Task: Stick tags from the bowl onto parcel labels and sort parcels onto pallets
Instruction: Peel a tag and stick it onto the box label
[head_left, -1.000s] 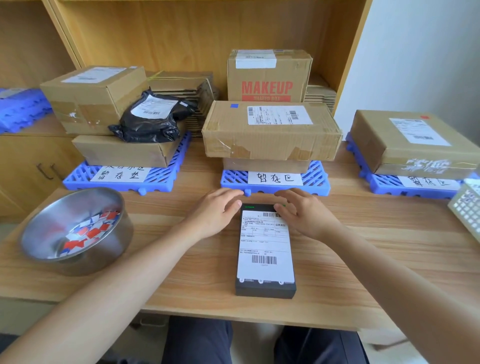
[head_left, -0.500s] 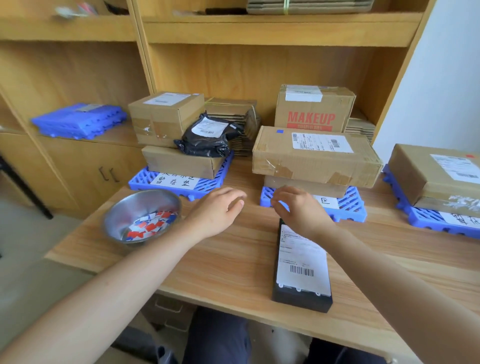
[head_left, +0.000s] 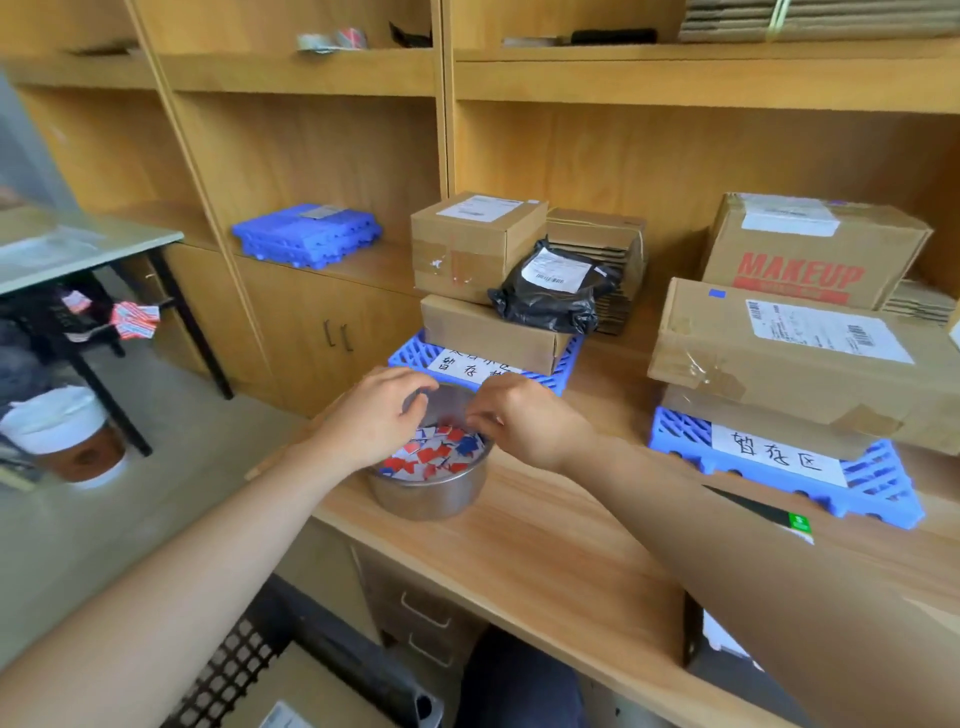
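steel bowl (head_left: 431, 501) at the tabletop's (head_left: 545, 561) left edge, holding small red, blue and white tags (head_left: 441, 453). left hand (head_left: 374, 418) and right hand (head_left: 525, 422) curl over it; cannot tell if either grips a tag. blue pallet (head_left: 567, 361) just behind.

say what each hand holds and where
Cannot tell: left hand and right hand curl over the tags in the steel bowl; fingertips hide any grip.

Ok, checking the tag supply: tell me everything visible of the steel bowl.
The steel bowl is round, shiny and straight-walled. It stands upright on the wooden desk near its left end, before the left blue pallet. Red, blue and white tags cover its bottom. The left hand and right hand reach in over its rim, both curled; whether either holds a tag is unclear.
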